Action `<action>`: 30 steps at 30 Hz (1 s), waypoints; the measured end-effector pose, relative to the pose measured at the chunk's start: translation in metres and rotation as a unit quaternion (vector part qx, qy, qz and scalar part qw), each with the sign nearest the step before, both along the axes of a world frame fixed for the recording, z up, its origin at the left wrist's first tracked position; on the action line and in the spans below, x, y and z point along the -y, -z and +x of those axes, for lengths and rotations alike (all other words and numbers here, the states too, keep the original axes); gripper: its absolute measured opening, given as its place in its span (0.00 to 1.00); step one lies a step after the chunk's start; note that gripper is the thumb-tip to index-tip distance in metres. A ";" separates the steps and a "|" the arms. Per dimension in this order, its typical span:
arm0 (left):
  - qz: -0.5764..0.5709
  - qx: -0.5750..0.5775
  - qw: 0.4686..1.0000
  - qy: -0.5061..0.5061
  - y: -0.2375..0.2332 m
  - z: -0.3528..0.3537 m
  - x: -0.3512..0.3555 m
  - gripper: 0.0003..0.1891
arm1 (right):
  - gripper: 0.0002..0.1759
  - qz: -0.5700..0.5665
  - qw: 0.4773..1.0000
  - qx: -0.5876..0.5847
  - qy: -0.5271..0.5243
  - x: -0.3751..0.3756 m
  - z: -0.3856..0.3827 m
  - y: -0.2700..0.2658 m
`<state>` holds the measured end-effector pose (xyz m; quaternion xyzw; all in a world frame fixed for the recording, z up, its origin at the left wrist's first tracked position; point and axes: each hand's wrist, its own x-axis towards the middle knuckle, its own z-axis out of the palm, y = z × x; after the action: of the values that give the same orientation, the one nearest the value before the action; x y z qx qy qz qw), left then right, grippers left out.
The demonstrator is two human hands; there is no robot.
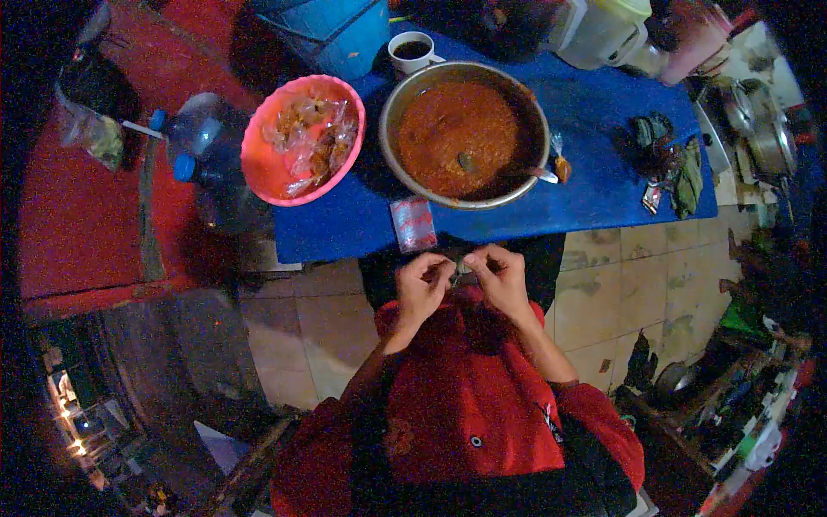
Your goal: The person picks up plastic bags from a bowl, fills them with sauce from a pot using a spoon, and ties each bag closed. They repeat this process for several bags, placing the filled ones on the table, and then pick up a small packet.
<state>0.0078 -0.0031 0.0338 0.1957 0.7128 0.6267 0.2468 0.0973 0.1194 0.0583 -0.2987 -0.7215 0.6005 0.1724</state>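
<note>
My left hand (422, 284) and my right hand (501, 277) are close together over my lap, just in front of the table edge. Fingertips of both pinch a small, thin, clear or greenish item (461, 268), too small to identify. Just beyond my left hand, a pink and silver packet (413, 225) lies at the table's edge. Farther in stands a large metal bowl (387, 159) of red-brown sauce (457, 129) with a spoon (541, 175) in it. Left of it, a pink bowl (251, 164) holds small clear plastic bags of brown food (320, 159).
A white cup (411, 52) of dark liquid and a blue bucket (332, 39) stand at the back of the blue table (594, 189). A small tied bag (562, 164) lies beside the metal bowl. Crumpled bags (687, 177) are at right, large bottles (196, 129) at left.
</note>
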 end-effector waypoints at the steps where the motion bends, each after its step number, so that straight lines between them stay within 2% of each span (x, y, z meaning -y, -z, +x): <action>1: -0.019 -0.009 1.000 0.011 -0.001 -0.002 0.001 0.09 | 0.11 -0.007 1.000 -0.001 -0.003 0.000 0.000 0.002; 2: -0.020 -0.009 1.000 0.012 0.002 -0.004 0.003 0.09 | 0.11 -0.014 1.000 -0.001 -0.005 0.000 0.001 0.003; 4: -0.091 -0.208 0.973 0.052 0.012 -0.007 0.004 0.08 | 0.11 -0.001 1.000 -0.009 -0.017 0.002 0.001 0.000; 5: -0.090 -0.208 0.973 0.052 0.015 -0.009 0.004 0.08 | 0.11 0.013 0.999 -0.016 -0.030 0.002 0.000 -0.001; 7: -0.236 -0.155 0.953 0.112 0.015 -0.010 0.004 0.07 | 0.11 0.010 1.000 -0.017 -0.023 0.002 -0.001 0.001; 8: -0.236 -0.155 0.953 0.112 0.014 -0.009 0.004 0.07 | 0.11 0.008 1.000 -0.019 -0.017 0.002 -0.002 0.003; 9: -0.122 -0.043 0.989 0.076 0.004 -0.007 0.000 0.06 | 0.11 0.007 1.000 -0.018 -0.016 0.001 -0.003 0.005; 10: -0.004 0.070 0.997 0.038 -0.003 -0.006 -0.002 0.04 | 0.11 -0.006 1.000 -0.019 0.013 -0.001 -0.003 0.008; 11: -0.004 0.071 0.997 0.039 -0.006 -0.006 -0.001 0.04 | 0.11 -0.019 0.999 -0.019 0.042 -0.004 -0.003 0.009; 13: 0.012 -0.005 0.996 0.086 -0.011 -0.009 0.006 0.02 | 0.10 -0.014 1.000 0.006 0.016 -0.010 -0.002 0.001; 15: -0.013 0.025 0.998 0.051 -0.012 -0.005 0.008 0.02 | 0.10 0.017 0.999 -0.019 -0.023 -0.007 -0.004 -0.005; 17: -0.009 -0.091 0.995 0.030 -0.006 -0.006 0.004 0.03 | 0.09 0.021 0.999 -0.026 -0.032 -0.005 -0.005 -0.007; 18: -0.009 -0.091 0.995 0.030 -0.006 -0.009 0.004 0.03 | 0.09 0.028 0.998 -0.032 -0.040 -0.005 -0.006 -0.008; 20: -0.147 -0.193 0.966 0.085 -0.004 -0.013 0.006 0.07 | 0.09 0.037 0.998 -0.036 -0.038 -0.006 -0.006 -0.007; 24: -0.168 -0.146 0.974 0.052 0.007 -0.002 -0.003 0.09 | 0.09 0.045 0.999 -0.018 -0.017 -0.007 -0.004 -0.006; 26: 0.047 -0.055 0.996 -0.050 0.003 0.007 -0.015 0.12 | 0.09 0.030 0.999 -0.008 -0.008 -0.010 -0.003 -0.008; 27: 0.046 -0.054 0.996 -0.050 0.001 0.005 -0.010 0.12 | 0.10 0.014 1.000 0.003 -0.002 -0.011 -0.002 -0.009; 29: -0.099 -0.115 0.988 0.027 -0.005 -0.004 0.001 0.10 | 0.10 0.017 1.000 0.001 -0.003 -0.011 -0.001 -0.006; 30: -0.099 -0.115 0.988 0.027 -0.010 -0.003 0.000 0.10 | 0.10 0.021 1.000 -0.001 -0.003 -0.012 -0.001 -0.005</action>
<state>0.0043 -0.0032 0.0438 0.2605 0.7893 0.5196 0.1976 0.0959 0.1310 0.0634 -0.2921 -0.7344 0.5864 0.1773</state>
